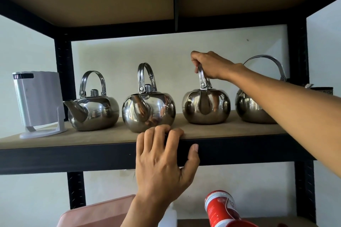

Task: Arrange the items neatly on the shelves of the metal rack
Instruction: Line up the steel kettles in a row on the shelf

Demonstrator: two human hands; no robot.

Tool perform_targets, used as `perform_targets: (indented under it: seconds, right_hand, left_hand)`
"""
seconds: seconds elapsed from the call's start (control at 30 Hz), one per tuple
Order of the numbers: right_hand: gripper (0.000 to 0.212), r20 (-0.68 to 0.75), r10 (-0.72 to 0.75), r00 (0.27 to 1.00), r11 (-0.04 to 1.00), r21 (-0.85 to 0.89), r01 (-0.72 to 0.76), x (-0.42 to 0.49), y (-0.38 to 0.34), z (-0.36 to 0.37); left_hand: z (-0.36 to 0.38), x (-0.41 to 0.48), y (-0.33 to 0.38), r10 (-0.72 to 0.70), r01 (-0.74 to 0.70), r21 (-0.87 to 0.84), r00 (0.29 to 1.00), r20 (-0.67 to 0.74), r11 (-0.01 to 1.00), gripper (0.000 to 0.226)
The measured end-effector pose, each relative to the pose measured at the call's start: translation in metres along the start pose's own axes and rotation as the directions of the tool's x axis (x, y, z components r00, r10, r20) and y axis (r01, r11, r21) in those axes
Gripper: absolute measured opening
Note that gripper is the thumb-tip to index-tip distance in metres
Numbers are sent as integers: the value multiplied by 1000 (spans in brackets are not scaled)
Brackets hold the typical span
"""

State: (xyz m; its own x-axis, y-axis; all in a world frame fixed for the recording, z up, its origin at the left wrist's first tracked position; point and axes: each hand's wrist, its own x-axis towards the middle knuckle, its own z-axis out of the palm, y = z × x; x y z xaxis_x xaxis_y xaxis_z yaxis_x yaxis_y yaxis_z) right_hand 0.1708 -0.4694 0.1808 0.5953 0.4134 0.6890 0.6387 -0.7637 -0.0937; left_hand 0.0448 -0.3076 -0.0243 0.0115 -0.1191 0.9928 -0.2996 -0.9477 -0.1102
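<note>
Several shiny steel kettles stand in a row on the brown shelf board [230, 129] of the black metal rack. My right hand [212, 65] grips the upright handle of the third kettle [206, 106], whose spout faces me. My left hand [162, 155] holds the shelf's black front rail [73, 156], fingers curled over the edge and thumb on the rail face, just in front of the second kettle [148, 110]. The first kettle [94, 112] points its spout left. My right forearm partly hides the fourth kettle [252, 105].
A white appliance on a stand [38, 103] sits at the shelf's left end, and a dark object [322, 90] peeks out at the far right. Below, a red and white can [221, 208] and a pink object [97, 212] lie on the lower level. Another shelf closes overhead.
</note>
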Motion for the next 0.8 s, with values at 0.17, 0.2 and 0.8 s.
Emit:
perform_targets:
  seconds: [0.17, 0.2, 0.8]
  right_hand:
    - [26, -15, -2, 1000, 999, 51, 3, -1, 4, 1]
    - [25, -16, -4, 1000, 998, 56, 5, -2, 4, 2]
    - [27, -8, 6, 1000, 986, 169, -5, -6, 7, 1]
  left_hand:
    - [0, 0, 0, -4, 4, 2, 1000, 0, 1000, 38]
    - [0, 1, 0, -5, 5, 3, 1000, 0, 1000, 38]
    - [0, 1, 1, -14, 14, 9, 1000, 2, 1000, 36]
